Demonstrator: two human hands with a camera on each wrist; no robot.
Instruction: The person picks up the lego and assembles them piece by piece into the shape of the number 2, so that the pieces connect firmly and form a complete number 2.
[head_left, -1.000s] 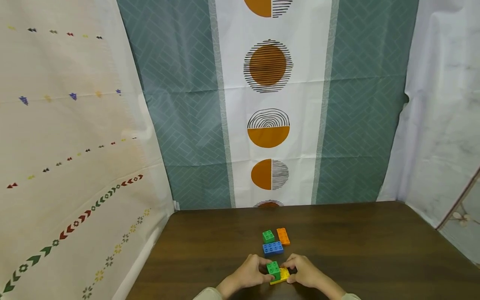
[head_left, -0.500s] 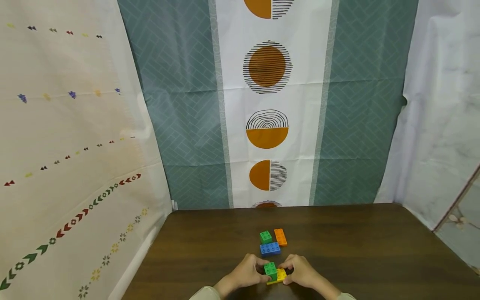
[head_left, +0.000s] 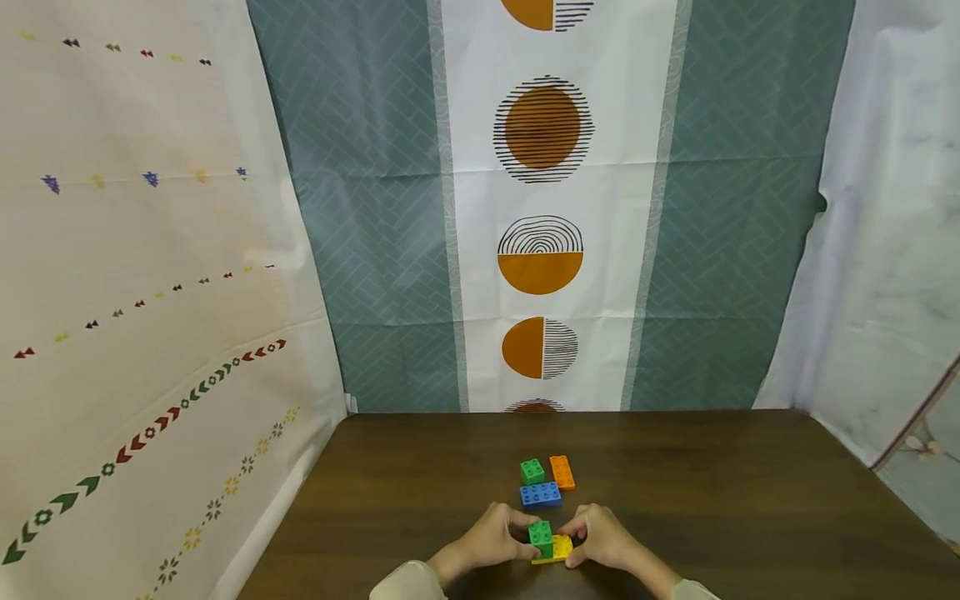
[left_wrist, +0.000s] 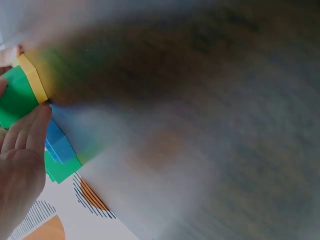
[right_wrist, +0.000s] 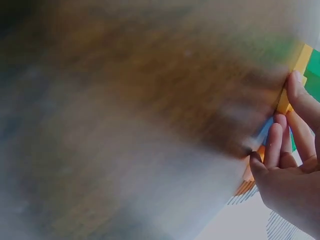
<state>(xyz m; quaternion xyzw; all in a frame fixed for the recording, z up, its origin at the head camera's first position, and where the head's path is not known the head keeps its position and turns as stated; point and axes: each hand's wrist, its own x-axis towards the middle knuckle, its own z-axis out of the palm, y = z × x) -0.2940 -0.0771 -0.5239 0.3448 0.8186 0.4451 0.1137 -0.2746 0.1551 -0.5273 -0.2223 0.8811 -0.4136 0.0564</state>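
both hands, left hand and right hand, seemingly grip the green brick on yellow plate

my hands have drawn tighter around the green brick seated on the yellow plate, left hand and right hand closing in a touch from either side.

- You're in a makeshift recording corner, likely a home: patterned curtains and sheets screen the walls.
- Your dark wooden tabletop carries toy bricks.
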